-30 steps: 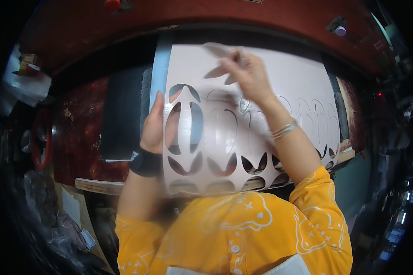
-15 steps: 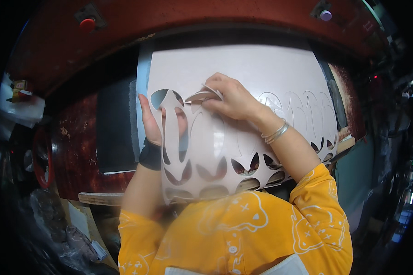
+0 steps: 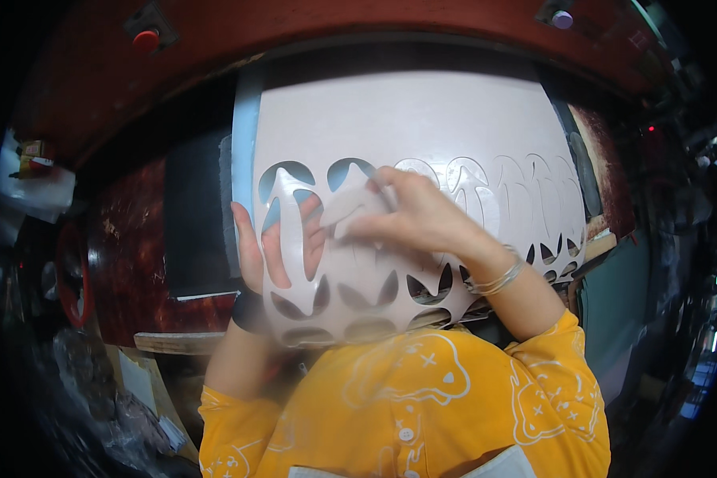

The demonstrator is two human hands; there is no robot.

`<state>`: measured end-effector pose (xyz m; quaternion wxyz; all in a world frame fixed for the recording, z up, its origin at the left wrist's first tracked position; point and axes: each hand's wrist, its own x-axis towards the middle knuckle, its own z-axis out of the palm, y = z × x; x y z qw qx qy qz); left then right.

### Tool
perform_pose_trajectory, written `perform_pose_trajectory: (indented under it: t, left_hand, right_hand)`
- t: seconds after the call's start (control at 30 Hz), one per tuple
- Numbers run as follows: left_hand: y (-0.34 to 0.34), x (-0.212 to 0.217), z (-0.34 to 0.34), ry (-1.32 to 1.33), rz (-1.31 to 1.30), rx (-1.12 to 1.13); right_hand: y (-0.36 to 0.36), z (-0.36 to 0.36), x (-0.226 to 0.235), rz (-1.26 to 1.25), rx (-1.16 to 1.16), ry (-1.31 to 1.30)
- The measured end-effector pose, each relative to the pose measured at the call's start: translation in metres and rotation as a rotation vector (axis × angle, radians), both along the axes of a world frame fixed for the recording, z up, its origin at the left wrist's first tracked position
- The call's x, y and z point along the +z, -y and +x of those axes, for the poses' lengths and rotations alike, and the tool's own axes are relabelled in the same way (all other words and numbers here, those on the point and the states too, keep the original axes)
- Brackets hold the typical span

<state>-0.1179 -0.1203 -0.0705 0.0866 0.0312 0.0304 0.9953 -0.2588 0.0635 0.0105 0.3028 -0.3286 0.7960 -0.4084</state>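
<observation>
Right hand [image 3: 422,219] pinching smooth die-cut sheet [image 3: 406,127]

The die-cut sheet [image 3: 406,135] looks like thin, matt, smooth pale card or leather. The worktop [image 3: 127,231] is glossy, scuffed dark-red. The bangles [image 3: 498,279] are shiny metal.

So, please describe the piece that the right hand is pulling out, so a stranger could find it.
Find the large pale die-cut sheet lying before the red machine frame. Near its middle, the right hand pinches a pale cut-out piece. Unlike its neighbours, it is lifted from the sheet, beside the open holes.
</observation>
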Motion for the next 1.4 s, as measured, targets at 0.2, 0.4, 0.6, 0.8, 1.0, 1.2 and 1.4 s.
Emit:
perform_pose_trajectory:
  t: [0.2,0.4,0.6,0.8,1.0,1.2,1.4]
  left_hand:
    - [-0.003,0.002,-0.005,0.094,-0.263,0.035]
    - [-0.017,0.010,0.001,-0.071,0.029,0.057]
    - [-0.036,0.007,0.029,0.180,-0.381,0.196]
    - [-0.049,-0.014,0.030,0.390,-1.018,0.315]
    - [-0.047,0.015,0.018,0.062,-0.961,0.304]
    - [-0.054,0.025,-0.003,0.264,-0.229,-0.027]
    - [-0.052,0.009,-0.009,0.144,-0.367,-0.092]
  right_hand:
    - [0.010,0.019,-0.024,0.036,-0.057,-0.296]
    - [-0.003,0.018,0.016,-0.741,0.007,-0.499]
    - [-0.031,-0.004,0.051,-0.427,-0.089,0.195]
    - [-0.009,0.020,-0.014,-0.028,-0.016,-0.116]
    - [0.000,0.043,-0.015,-0.530,0.178,-0.477]
    - [-0.019,0.082,0.035,-0.773,0.652,-0.321]
    - [-0.046,0.008,0.031,-0.084,-0.116,0.118]
